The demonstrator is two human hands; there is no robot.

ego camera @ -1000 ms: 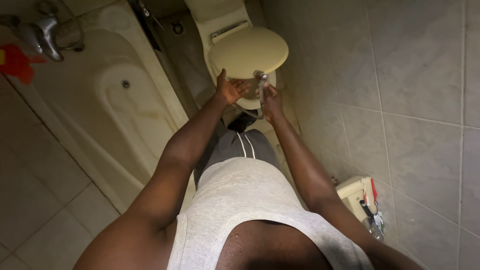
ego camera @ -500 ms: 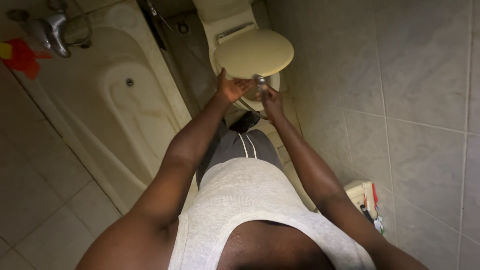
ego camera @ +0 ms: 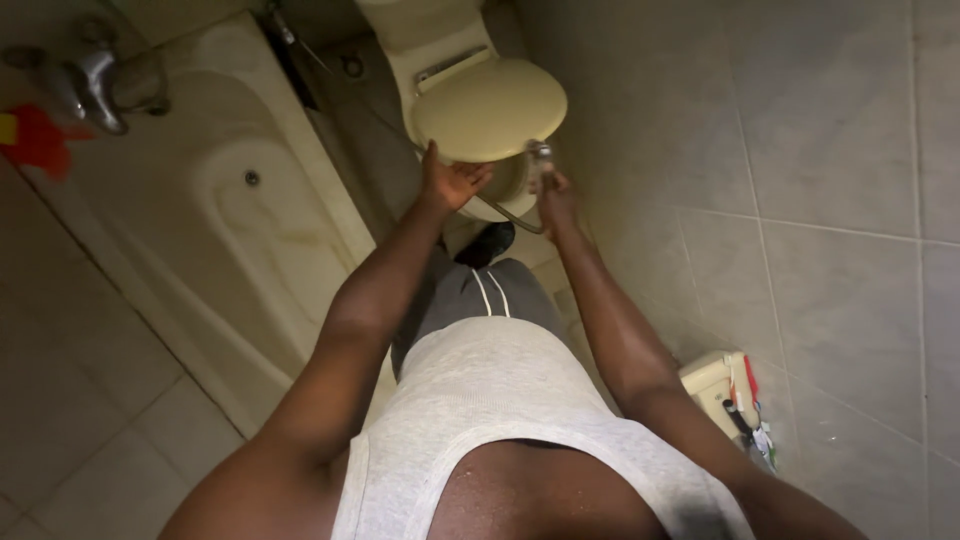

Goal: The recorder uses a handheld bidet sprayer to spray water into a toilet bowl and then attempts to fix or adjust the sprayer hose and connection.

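I look down at a cream toilet (ego camera: 440, 40) with its lid (ego camera: 490, 108) down. My left hand (ego camera: 450, 183) is spread open, palm up, at the near edge of the lid. My right hand (ego camera: 553, 193) grips a metal spray nozzle (ego camera: 541, 155) beside the bowl, and its thin hose (ego camera: 505, 215) loops back under my hands. Both arms reach forward over my grey vest and grey trousers.
A cream bathtub (ego camera: 230, 200) with a drain runs along the left, a chrome tap (ego camera: 95, 85) and a red item (ego camera: 35, 140) at its far end. A tiled wall (ego camera: 800, 150) stands on the right, with a small holder of items (ego camera: 725, 395) low down.
The two hands, close together around the nozzle before, have drawn apart: the left one opened at the lid's edge, the right kept the nozzle. The view shifted slightly.
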